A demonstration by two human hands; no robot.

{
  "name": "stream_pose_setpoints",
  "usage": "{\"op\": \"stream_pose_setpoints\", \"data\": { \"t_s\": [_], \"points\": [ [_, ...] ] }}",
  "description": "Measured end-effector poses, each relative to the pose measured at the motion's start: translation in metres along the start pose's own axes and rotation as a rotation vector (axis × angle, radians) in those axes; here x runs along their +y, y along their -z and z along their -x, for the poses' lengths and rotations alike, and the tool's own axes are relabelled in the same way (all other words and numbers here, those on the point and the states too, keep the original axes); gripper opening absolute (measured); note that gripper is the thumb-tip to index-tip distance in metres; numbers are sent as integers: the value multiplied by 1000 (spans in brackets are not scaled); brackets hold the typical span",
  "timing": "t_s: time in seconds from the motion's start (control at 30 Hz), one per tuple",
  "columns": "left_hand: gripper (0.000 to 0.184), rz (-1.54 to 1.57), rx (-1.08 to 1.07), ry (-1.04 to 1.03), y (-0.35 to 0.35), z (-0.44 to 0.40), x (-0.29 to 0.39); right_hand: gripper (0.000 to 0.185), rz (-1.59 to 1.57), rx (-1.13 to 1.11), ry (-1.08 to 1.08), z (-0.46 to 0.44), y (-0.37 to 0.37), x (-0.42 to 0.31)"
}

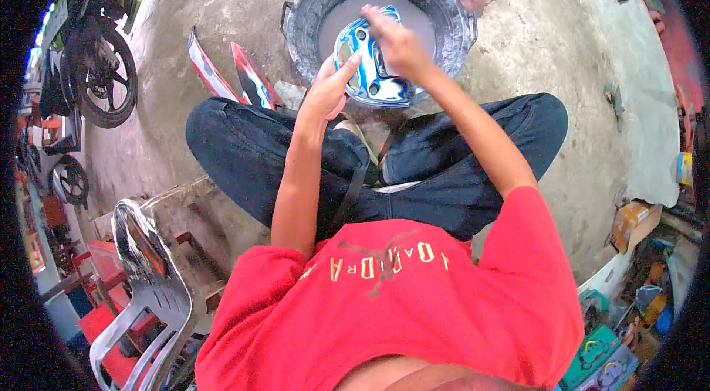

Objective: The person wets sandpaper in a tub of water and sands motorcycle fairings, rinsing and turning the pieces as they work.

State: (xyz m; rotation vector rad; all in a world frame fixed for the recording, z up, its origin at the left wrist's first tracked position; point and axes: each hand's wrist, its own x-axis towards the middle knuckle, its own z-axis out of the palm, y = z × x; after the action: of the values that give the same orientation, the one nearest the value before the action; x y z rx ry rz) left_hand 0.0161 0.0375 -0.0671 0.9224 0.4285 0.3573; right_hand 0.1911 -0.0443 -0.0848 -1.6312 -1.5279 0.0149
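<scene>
A blue-and-white glossy plastic panel (358,88), looking like a motorcycle body part with round holes, is tilted over the near part of a black tub (303,40). Its left edge is gripped by my left hand (327,92), thumb on top and fingers underneath. My right hand (399,47) lies across the panel's upper right, touching or just above it. The right fingers are pressed together and slightly blurred; whatever may be under them is hidden. Greyish liquid (340,14) fills the bottom of the tub.
Two red, white and blue panels (251,77) lie on the concrete floor, left of the tub. A motorcycle (103,73) stands at the far left. Nearer are a grey plastic chair (159,280) and a wooden bench (174,195). Boxes and clutter (632,317) line the lower right.
</scene>
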Motion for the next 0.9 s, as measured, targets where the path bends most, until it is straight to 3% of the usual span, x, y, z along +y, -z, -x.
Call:
{"op": "stream_pose_setpoints", "data": {
  "t_s": [0.07, 0.17, 0.2, 0.3, 0.33, 0.47, 0.6, 0.7, 0.73, 0.77, 0.83, 0.87, 0.9],
  "points": [
    [42, -40, -11, -2, -3, 1, 1, 42, 27, 108, -254, -3, -3, 35],
    [49, 81, 124, 49, -3, -7, -2, 40, -6, 14, 6, 4, -1, -25],
    [55, 107, 164, -19, -13, -5, 3, 38, -62, -20, 97, 7, 1, -46],
    [55, 184, 157, -20, -11, -7, -1, 39, 24, -15, 56, 3, -3, -29],
    [55, 150, 125, 14, -10, -5, 0, 41, -62, -35, -161, -2, 1, -22],
    [58, 146, 269, 12, -15, -6, 2, 42, 47, -36, 112, 18, -16, -55],
    [60, 340, 216, -148, -8, -17, -8, 48, 122, -99, 124, 19, -17, -44],
    [59, 429, 285, -56, 9, -19, -12, 46, 133, -132, 147, 22, -16, -66],
    [53, 350, 472, 58, -13, -6, 13, 46, 140, -135, 212, 26, -17, -70],
    [51, 408, 390, -30, -9, -9, 6, 47, 145, -135, 276, 29, -20, -71],
    [47, 513, 224, -208, 9, -20, -11, 46, 206, -39, 157, 23, -25, -38],
    [45, 532, 261, -235, 11, -22, -13, 46, 185, -3, -9, 21, -33, -19],
    [45, 529, 271, -229, 16, -23, -16, 45, 178, -9, 1, 22, -32, -23]
  ]
}}
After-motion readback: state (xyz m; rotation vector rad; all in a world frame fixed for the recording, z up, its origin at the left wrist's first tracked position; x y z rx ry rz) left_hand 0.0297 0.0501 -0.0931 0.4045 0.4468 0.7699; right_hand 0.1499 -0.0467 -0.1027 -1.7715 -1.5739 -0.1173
